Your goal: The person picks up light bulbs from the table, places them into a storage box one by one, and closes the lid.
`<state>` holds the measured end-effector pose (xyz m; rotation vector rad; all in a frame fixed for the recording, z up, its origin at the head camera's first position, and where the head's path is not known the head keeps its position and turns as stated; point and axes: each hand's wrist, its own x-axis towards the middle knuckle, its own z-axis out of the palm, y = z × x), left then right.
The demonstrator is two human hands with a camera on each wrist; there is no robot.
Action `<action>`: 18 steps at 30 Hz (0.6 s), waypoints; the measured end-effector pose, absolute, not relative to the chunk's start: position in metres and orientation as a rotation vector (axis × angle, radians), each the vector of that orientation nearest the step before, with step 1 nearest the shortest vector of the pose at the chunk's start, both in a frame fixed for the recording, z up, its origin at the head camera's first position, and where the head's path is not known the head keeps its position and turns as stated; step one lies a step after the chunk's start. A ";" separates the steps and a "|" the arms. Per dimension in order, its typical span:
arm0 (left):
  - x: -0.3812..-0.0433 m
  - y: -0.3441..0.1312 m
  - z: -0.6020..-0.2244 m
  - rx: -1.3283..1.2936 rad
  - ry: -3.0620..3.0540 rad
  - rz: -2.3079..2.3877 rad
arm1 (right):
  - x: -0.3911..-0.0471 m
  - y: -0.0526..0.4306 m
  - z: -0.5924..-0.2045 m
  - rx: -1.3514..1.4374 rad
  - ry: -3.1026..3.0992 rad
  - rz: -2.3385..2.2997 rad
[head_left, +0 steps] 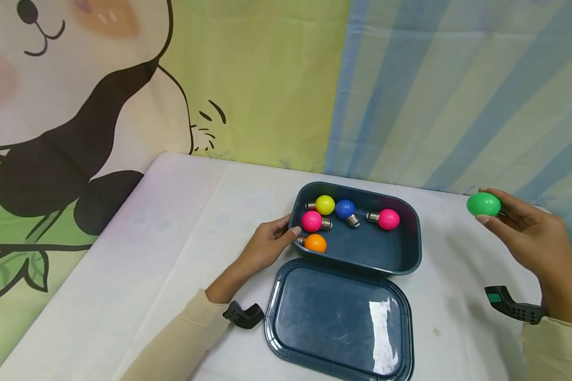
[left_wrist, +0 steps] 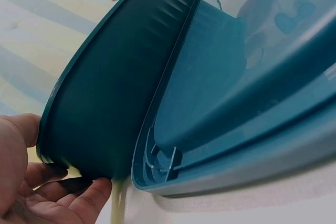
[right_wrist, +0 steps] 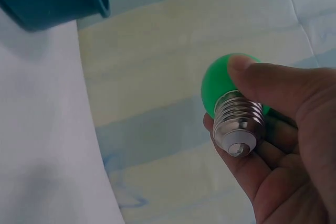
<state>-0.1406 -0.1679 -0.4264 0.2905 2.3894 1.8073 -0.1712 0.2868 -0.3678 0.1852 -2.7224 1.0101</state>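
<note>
My right hand (head_left: 536, 233) holds a green light bulb (head_left: 482, 204) up at the right, well apart from the box. Thumb and fingers pinch its round globe, and the silver screw base (right_wrist: 239, 114) shows in the right wrist view. With my left hand (head_left: 267, 241) I grip the left end of a dark blue plastic box (head_left: 362, 248), thumb on the rim and fingers against the outer wall. Inside lie a yellow bulb (head_left: 325, 205), a blue bulb (head_left: 345, 207), an orange bulb (head_left: 316, 243), a pink bulb (head_left: 311, 221) at left and another pink bulb (head_left: 389, 219) at right.
The matching lid (head_left: 333, 323) lies on the white tabletop (head_left: 186, 275), right up against the box's near side. Behind the table hangs a printed curtain (head_left: 267, 79) with a cartoon panda and blue stripes. Each wrist wears a black band (head_left: 243, 315).
</note>
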 end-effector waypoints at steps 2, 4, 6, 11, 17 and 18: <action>-0.141 -0.168 -0.430 0.291 2.390 1.823 | -0.171 0.283 -0.365 0.222 -2.702 1.029; -0.141 -0.168 -0.432 0.295 2.393 1.832 | -0.171 0.279 -0.362 0.248 -2.693 1.036; -0.141 -0.168 -0.433 0.301 2.402 1.833 | -0.171 0.277 -0.360 0.253 -2.695 1.027; -0.140 -0.168 -0.433 0.311 2.422 1.818 | -0.171 0.272 -0.355 0.244 -2.723 0.999; -0.141 -0.168 -0.434 0.315 2.438 1.808 | -0.174 0.260 -0.351 0.299 -2.706 1.023; -0.141 -0.168 -0.434 0.312 2.434 1.811 | -0.174 0.258 -0.350 0.312 -2.703 1.021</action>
